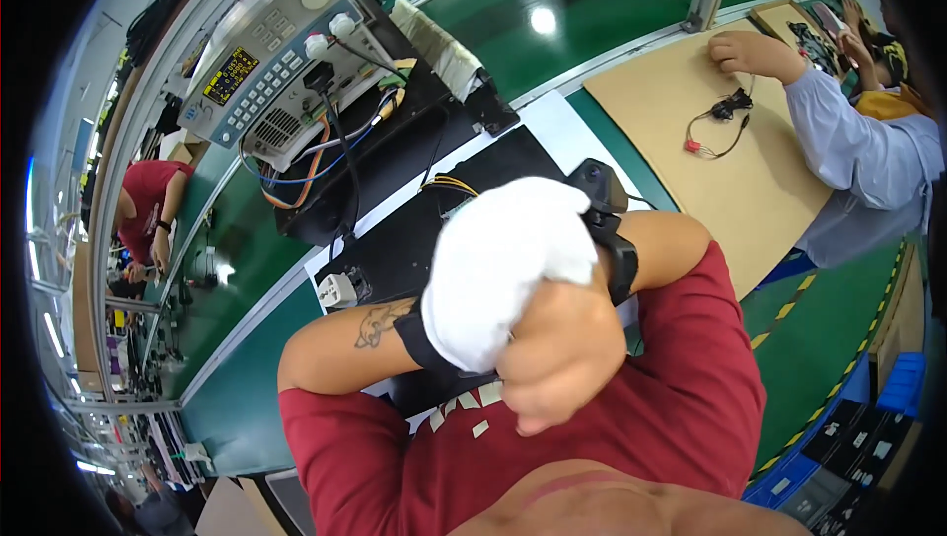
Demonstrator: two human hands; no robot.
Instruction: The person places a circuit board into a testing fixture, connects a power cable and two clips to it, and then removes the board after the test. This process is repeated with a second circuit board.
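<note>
The green workbench is stretching across the whole view, with a black mat lying on it right ahead of the person. On the bench to the left, a grey bench power supply is sitting with coloured cables trailing out of its front. To the right, a cardboard sheet is carrying a small black wire lead, and a co-worker's hand is resting beside it. Close up, the white glove is covering the left hand, raised at chest height. The bare right hand is clenching tight on the glove's lower edge. Whether the gloved fingers are curled or spread, I cannot tell.
</note>
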